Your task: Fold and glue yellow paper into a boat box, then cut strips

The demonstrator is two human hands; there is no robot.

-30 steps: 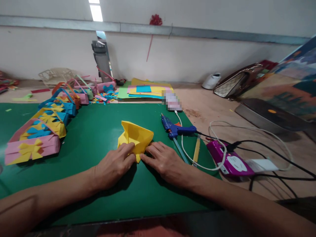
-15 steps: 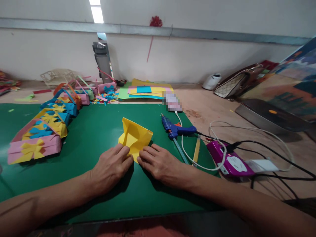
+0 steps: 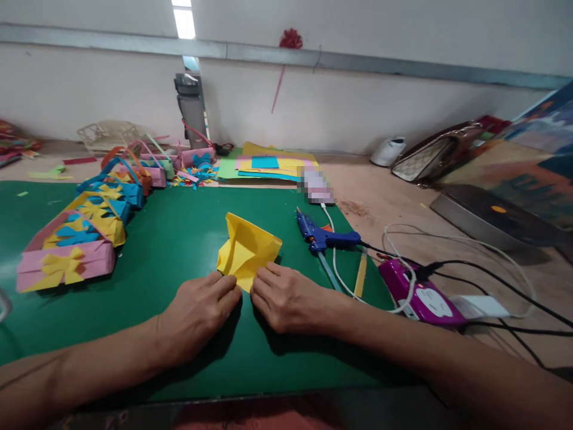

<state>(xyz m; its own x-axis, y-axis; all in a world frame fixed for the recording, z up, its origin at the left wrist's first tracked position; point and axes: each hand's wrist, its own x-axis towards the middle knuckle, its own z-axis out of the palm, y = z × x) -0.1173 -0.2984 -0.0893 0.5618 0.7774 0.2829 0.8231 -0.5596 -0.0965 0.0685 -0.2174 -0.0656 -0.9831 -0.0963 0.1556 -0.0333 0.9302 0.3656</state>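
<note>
A partly folded sheet of yellow paper (image 3: 250,248) stands on the green mat (image 3: 179,239), its far part raised and its creased inside facing me. My left hand (image 3: 203,310) grips the near left edge of the paper, with fingers curled and pressed down. On the near right edge, my right hand (image 3: 286,298) is closed in the same way, its fingers bent over the paper. A narrow strip of yellow shows between the two hands. The fingertips and the folds beneath them are mostly hidden.
Finished paper baskets (image 3: 67,263) with bows line the left. Right of the paper lie a blue glue gun (image 3: 326,237), a yellow cutter (image 3: 360,275) and a purple power strip (image 3: 421,295) with cables. Coloured paper sheets (image 3: 268,164) and a grey bottle (image 3: 192,113) stand behind.
The view has shifted slightly. Both hands stay on the near edge of the yellow paper, and my left fingers have slid a little toward me from its left side.
</note>
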